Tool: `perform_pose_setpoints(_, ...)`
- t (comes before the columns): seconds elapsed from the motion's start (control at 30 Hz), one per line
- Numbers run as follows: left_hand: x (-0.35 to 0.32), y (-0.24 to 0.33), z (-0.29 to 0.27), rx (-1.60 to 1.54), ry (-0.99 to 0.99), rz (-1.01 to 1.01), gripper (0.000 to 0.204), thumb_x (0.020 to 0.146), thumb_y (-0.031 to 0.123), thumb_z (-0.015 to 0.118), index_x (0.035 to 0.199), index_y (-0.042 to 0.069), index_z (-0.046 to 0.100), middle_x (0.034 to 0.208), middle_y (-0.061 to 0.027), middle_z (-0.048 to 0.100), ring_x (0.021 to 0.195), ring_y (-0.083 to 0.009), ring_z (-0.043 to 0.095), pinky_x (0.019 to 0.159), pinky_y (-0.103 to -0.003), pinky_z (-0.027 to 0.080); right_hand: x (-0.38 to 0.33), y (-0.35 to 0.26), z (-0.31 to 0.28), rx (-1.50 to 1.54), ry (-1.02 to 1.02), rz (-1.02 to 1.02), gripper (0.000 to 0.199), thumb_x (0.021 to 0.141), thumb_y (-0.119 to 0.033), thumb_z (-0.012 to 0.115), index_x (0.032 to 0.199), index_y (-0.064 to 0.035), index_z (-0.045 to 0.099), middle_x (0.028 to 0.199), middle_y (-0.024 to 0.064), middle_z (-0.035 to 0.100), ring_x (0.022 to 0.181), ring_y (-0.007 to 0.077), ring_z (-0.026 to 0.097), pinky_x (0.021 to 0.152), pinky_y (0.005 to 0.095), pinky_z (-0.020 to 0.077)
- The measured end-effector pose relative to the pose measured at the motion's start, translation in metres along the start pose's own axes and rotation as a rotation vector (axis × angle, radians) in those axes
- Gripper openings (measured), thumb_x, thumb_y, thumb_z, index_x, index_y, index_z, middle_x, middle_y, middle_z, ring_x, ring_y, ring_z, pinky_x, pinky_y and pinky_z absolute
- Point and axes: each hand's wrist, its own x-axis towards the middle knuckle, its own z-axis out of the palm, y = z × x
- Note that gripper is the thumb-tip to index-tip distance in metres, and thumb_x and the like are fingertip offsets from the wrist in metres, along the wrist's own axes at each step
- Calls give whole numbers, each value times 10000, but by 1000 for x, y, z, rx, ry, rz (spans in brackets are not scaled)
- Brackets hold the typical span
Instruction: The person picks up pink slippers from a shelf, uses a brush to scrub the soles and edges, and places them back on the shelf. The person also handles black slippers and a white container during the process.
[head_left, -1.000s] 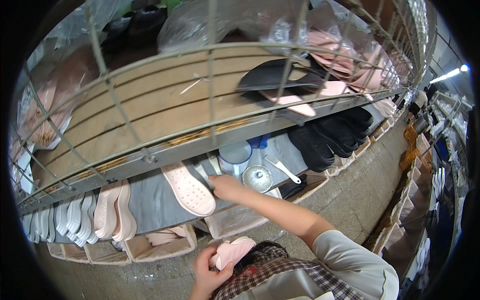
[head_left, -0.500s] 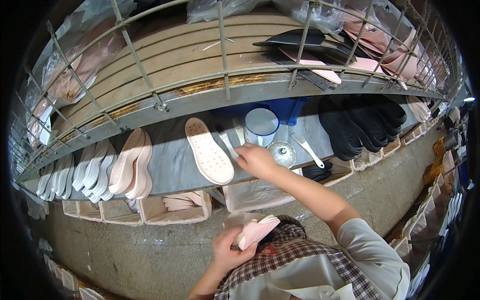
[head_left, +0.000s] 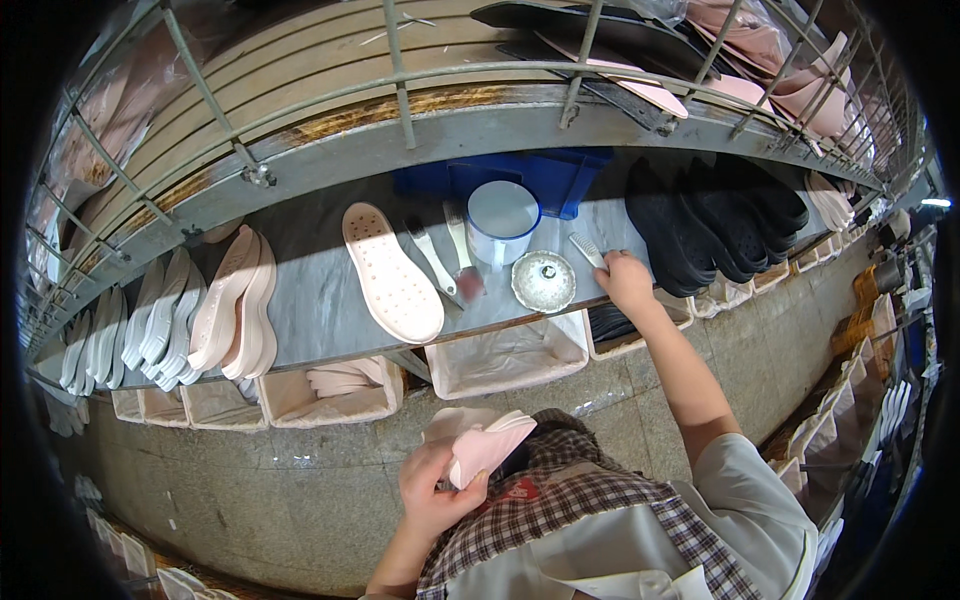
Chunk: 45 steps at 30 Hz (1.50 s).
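Observation:
My right hand (head_left: 628, 282) is closed around the handle of a small white brush (head_left: 588, 250) on the grey bench; its bristle end sticks out past the fingers. Near my body, my left hand (head_left: 432, 488) grips a folded pink shoe upper (head_left: 488, 448) with pale edges. On the bench lies a cream shoe sole (head_left: 392, 275) with small studs. Beside it are a white-handled brush (head_left: 432, 262) and another pale-handled brush (head_left: 459, 240). A white mug (head_left: 503, 222) with a blue rim stands behind a round metal lid (head_left: 543, 281) with a knob.
Black soles (head_left: 700, 230) stand on the right, cream soles (head_left: 235, 305) and white soles (head_left: 165, 315) on the left. Behind the mug is a blue bin (head_left: 560, 185). A wire grille (head_left: 400, 90) fronts the shelf above. Lined baskets (head_left: 510, 360) hang below the bench edge.
My right hand has moved right, from the brushes by the cream sole to the white brush beyond the lid, and closed on it. My left hand still holds the pink upper.

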Motion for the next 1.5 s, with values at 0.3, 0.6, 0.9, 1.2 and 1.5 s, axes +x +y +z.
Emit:
perform_pose_setpoints(0.3, -8, -8, 9, -3, 66, 22, 456, 609, 146, 770, 981, -13, 560, 854, -128, 610, 720, -250, 603, 644, -338, 482, 33, -83, -86, 248, 191, -401, 174, 846, -227, 569, 947, -111, 651, 898, 109, 635, 827, 302, 619, 687, 395, 496)
perform_pose_setpoints(0.6, -16, -9, 1, -17, 127, 2, 354, 618, 140, 782, 879, 16, 579, 803, -131, 622, 675, -277, 608, 593, -341, 480, 84, -125, -77, -70, -16, -324, 120, 781, -209, 582, 838, -118, 638, 850, 111, 638, 812, 310, 625, 665, 418, 502)
perform_pose_setpoints(0.9, 6, 1, -5, 13, 72, 151, 389, 630, 99, 758, 976, -7, 618, 847, -136, 630, 716, -292, 603, 616, -362, 484, 56, -103, -104, -90, -54, -362, 227, 826, -283, 585, 990, -157, 680, 937, 102, 650, 895, 264, 619, 711, 368, 497)
perform_pose_setpoints(1.2, 21, 4, 1, 65, 13, 330, 390, 593, 84, 749, 956, 37, 613, 874, -104, 628, 720, -271, 616, 608, -347, 486, -63, -86, -161, 907, -198, -755, 256, 775, -141, 709, 1019, -66, 693, 773, 76, 616, 659, 176, 580, 591, 285, 465)
perform_pose_setpoints(1.5, 28, 14, 8, 88, -71, 376, 364, 574, 95, 754, 912, 59, 626, 856, -76, 625, 709, -266, 616, 608, -351, 487, -103, -91, -154, 883, -216, -908, 279, 734, -176, 740, 1009, -142, 707, 791, 19, 613, 593, 165, 597, 496, 280, 455)
